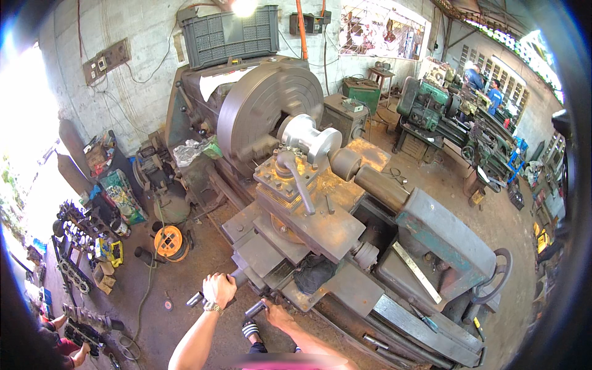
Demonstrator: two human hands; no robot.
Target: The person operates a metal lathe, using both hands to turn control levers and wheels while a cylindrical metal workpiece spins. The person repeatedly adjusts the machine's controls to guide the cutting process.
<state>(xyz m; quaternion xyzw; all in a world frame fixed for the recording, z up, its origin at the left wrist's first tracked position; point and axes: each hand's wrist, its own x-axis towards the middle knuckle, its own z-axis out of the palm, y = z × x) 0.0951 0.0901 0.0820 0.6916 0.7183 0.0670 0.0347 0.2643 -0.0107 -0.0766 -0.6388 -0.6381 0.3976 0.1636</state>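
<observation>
My left hand (pixel 219 291) is closed around a crank handle at the front of a large lathe's carriage; a metal grip (pixel 195 300) sticks out to its left. My right hand (pixel 279 314) is closed on another metal grip (pixel 254 309) of the crank. Behind them is the tool post (pixel 287 172), with a long clamping lever (pixel 301 188) on top. Beyond it, a shiny flanged metal workpiece (pixel 305 137) sits between the big round chuck (pixel 253 117), blurred as if spinning, and the tailstock (pixel 441 231). The cutting tool's tip is hidden behind the post.
A dark rag (pixel 316 274) and a flat metal bar (pixel 416 271) lie on the lathe. An orange cable spool (pixel 171 243) and engine parts (pixel 74 246) stand on the floor at left. Another person's hands (pixel 71 351) show at lower left. A green lathe (pixel 431 102) stands far right, near two people.
</observation>
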